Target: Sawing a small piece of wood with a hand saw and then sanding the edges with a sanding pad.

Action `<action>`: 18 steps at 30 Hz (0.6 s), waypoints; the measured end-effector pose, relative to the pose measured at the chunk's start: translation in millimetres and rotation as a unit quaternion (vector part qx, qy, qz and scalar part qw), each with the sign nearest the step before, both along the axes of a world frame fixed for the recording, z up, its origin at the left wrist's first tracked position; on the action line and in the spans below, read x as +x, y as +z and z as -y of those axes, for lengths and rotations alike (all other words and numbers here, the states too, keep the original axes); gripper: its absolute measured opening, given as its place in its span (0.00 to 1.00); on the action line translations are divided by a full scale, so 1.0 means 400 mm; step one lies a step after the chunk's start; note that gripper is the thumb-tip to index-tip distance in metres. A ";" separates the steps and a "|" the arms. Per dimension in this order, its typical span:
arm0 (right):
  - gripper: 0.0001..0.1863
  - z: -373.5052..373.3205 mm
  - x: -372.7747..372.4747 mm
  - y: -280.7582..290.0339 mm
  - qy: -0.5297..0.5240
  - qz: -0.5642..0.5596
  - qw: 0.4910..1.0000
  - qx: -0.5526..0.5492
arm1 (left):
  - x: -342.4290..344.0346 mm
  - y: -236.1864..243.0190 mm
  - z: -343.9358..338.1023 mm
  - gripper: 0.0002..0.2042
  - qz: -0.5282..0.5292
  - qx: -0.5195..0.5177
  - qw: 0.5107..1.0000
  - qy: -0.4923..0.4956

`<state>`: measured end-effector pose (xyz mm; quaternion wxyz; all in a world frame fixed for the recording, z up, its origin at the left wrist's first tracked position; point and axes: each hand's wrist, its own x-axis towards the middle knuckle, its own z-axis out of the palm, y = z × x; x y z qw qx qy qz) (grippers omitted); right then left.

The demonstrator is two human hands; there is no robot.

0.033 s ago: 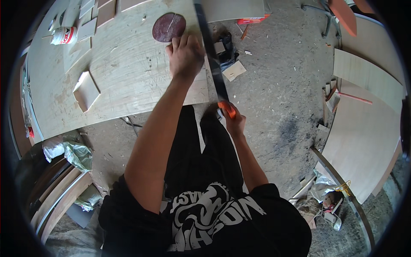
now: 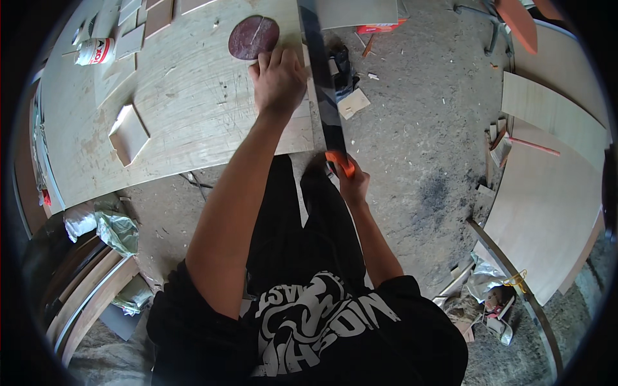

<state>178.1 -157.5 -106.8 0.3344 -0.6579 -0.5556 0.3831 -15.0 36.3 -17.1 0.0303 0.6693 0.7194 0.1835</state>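
Note:
Bent over the right edge of the worktable [image 2: 193, 96], my left hand [image 2: 280, 80] holds down a pale wooden board [image 2: 299, 132] with curled fingers. Just beyond its fingertips lies a dark red round sanding disc [image 2: 253, 37] with a pale crease. My right hand [image 2: 355, 184] is closed around the orange handle of a handsaw [image 2: 329, 112]. The long dark blade points away from me beside the board's right edge. Its far end runs out of the top of the view. The left fingers partly hide the board, and blade contact with the wood is unclear.
On the table stand a white tub [image 2: 96, 51] and a small open wooden box [image 2: 129, 135], with several wooden pieces [image 2: 159, 21] at the far left. Wood offcuts [image 2: 354, 103] litter the concrete floor. Large panels [image 2: 541, 193] lie at right; bags [image 2: 118, 233] lie at lower left.
The saw blade has shifted slightly to the right. Both hands keep almost the same places and grips.

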 end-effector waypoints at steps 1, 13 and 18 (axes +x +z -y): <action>0.20 0.014 -0.003 0.021 -0.009 -0.008 1.000 -0.026 | -0.013 0.001 0.009 0.02 0.010 0.014 1.000 -0.007; 0.20 -0.127 -0.112 0.066 -0.032 -0.009 0.996 0.079 | 0.028 0.003 -0.011 0.05 0.024 -0.035 0.992 0.119; 0.20 -0.131 -0.105 0.061 -0.049 -0.020 0.998 0.037 | 0.002 -0.010 0.009 0.09 0.033 -0.024 0.998 0.047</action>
